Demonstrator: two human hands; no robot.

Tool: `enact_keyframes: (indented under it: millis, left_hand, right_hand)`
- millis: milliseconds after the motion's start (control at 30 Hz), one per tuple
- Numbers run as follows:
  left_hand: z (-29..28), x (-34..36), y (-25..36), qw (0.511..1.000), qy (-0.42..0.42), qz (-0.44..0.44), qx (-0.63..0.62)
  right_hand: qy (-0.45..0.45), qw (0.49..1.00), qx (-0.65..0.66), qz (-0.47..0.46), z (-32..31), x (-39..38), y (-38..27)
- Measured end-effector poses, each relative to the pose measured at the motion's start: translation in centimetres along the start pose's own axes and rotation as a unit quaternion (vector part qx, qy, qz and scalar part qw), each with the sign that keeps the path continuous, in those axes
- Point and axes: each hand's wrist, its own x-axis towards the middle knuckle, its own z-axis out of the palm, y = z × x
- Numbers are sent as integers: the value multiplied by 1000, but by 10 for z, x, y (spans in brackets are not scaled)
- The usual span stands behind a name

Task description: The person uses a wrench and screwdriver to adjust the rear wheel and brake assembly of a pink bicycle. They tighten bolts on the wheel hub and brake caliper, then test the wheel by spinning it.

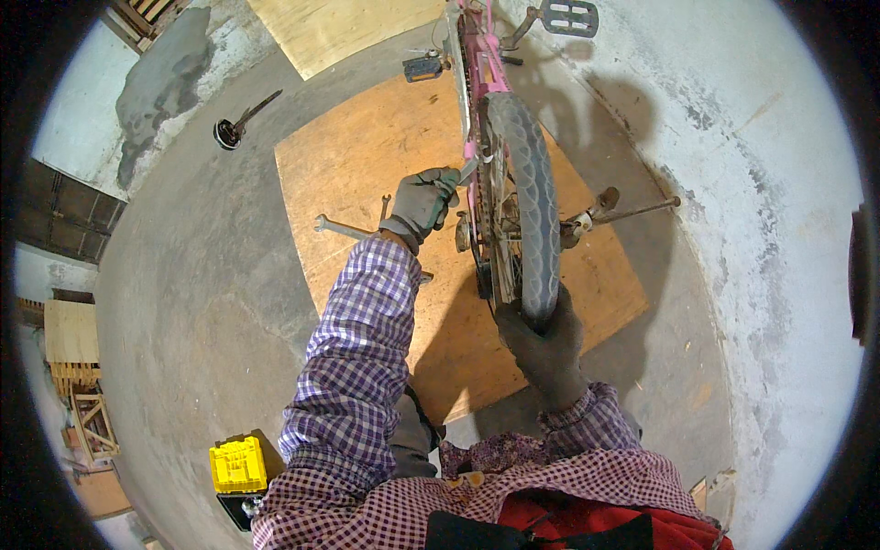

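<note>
Left hand [423,203] grips a tool [469,170] at the pink bike [496,71]; right hand [548,350] clasps the tyre [536,192] at its near end; a wrench [341,226] lies on the board [335,151]

Bright light from the left, dark shadows [632,108] on the wall [752,183], bowed fisheye edges.

The top edge cuts off the bike [484,69]. Your left hand [424,203] hides most of its tool [469,170], whose kind you cannot tell. Your right hand [550,348] covers the near end of the tyre [539,206]; your left sleeve [357,316] hides part of a wrench [341,226].
</note>
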Motion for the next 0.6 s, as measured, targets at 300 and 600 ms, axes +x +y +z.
enact_keyframes:
  millis: [300,600]
  left_hand:
    - [1,1,3,998,36,-38,21]
    - [4,-3,15,998,14,48,-23]
  right_hand:
    - [1,1000,-4,-27,4,-11,7]
    - [-6,997,35,-71,-10,-5,-1]
